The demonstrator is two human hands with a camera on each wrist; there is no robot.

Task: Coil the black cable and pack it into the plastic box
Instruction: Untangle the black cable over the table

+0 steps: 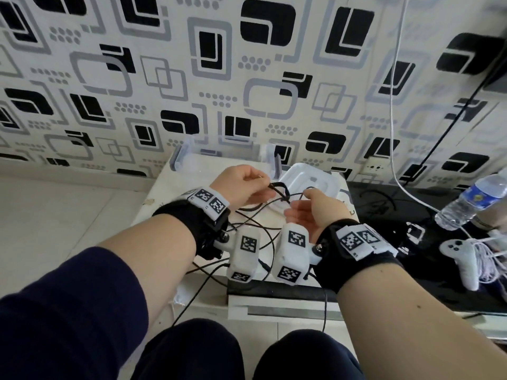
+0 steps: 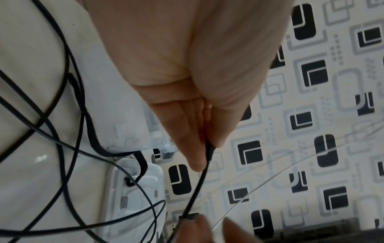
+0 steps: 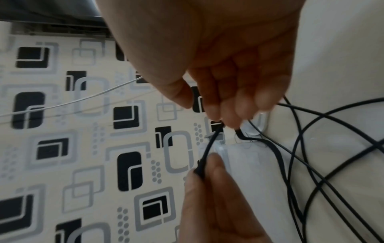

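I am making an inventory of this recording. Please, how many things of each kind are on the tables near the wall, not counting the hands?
Black cable: 1
Plastic box: 1
Box lid: 1
Water bottle: 1
White game controller: 1
Total: 5

Soft, even daylight fills all views. The head view bends strongly at its edges, most toward 3 o'clock. Both wrist views are dimmer, with motion blur on near fingers point(image 3: 255, 98).

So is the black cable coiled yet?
No. The cable sprawls in loose loops on the table; both hands pinch one end.
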